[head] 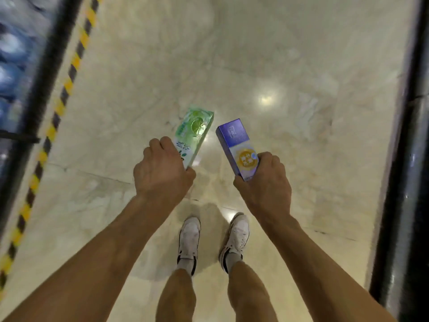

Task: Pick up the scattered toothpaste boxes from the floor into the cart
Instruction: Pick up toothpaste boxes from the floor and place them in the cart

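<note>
- Left grip (162, 173): fingers curled round the near end of a green box (193, 133). Back of the hand faces the camera.
- Green box: lifted clear of the floor (255, 66), its long axis running forward and a little to the right.
- Right grip (264, 182): fingers and thumb curled round the near end of a blue box (236, 147).
- Blue box: also off the floor, with a pale panel and orange disc next to the hand and its far end angled forward and left.
- Boxes side by side; far ends near each other, near ends wider apart.
- Floor: pale glossy stone tiles with lamp glare.
- White shoes (189, 238) stand on the floor below, between the forearms.
- Left edge: yellow-and-black striped tape (69, 73) beside a dark shelf base; blurred blue goods (14, 54) behind it.
- Right edge: dark shelf frame (413, 135).
</note>
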The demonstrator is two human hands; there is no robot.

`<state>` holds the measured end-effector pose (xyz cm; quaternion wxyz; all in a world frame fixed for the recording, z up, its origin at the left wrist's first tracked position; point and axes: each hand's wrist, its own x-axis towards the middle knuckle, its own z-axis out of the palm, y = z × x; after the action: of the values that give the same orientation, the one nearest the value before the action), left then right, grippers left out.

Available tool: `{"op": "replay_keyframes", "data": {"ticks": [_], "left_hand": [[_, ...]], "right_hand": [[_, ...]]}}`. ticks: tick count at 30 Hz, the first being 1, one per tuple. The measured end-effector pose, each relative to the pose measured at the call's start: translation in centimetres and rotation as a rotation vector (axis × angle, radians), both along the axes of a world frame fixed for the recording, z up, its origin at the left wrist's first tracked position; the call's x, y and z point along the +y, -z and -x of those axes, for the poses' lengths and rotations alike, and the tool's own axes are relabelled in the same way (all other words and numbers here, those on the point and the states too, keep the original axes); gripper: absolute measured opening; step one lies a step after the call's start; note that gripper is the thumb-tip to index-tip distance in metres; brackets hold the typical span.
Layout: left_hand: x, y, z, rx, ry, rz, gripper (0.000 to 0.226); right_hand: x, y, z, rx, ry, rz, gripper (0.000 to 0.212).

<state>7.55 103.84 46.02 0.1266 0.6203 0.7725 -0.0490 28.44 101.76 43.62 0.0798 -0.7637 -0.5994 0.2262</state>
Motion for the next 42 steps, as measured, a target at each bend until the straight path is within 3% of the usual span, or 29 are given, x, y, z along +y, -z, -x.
{"op": "replay_keyframes", "data": {"ticks": [5, 10, 16, 21, 26, 32, 36, 42], "left_hand": [[2.3, -18.9, -1.0, 0.004, 0.075, -0.068, 0.059], [2.2, -32.5, -3.8, 0.003, 0.135, -0.072, 0.064], [4.5, -45.5, -8.4, -0.017, 0.263, -0.028, 0.073], [7.2, -54.9, -13.0, 0.029, 0.468, -0.151, 0.069], [6.4, -61.2, -17.8, 0.034, 0.722, -0.186, 0.060], [1.2, -65.7, -22.0, 0.041, 1.069, -0.286, 0.046], [-5.0, -67.9, -25.4, 0.011, 1.284, -0.272, 0.051], [-19.2, -70.6, -29.0, -0.033, 1.583, -0.272, 0.051]], "right_hand": [[2.9, -18.7, -2.3, -0.011, 0.020, -0.077, 0.050], [3.2, -33.6, -5.1, -0.020, 0.018, -0.102, 0.054], [1.6, -46.7, -9.4, -0.041, 0.134, -0.158, 0.055], [0.3, -55.8, -13.6, -0.079, 0.288, -0.225, 0.056], [-4.6, -63.0, -16.5, -0.161, 0.448, -0.193, 0.056], [-15.1, -67.2, -16.2, -0.227, 0.705, -0.174, 0.042], [-23.8, -68.5, -15.1, -0.241, 0.927, -0.143, 0.046], [-40.0, -71.3, -12.6, -0.317, 1.194, -0.096, 0.036]]}}
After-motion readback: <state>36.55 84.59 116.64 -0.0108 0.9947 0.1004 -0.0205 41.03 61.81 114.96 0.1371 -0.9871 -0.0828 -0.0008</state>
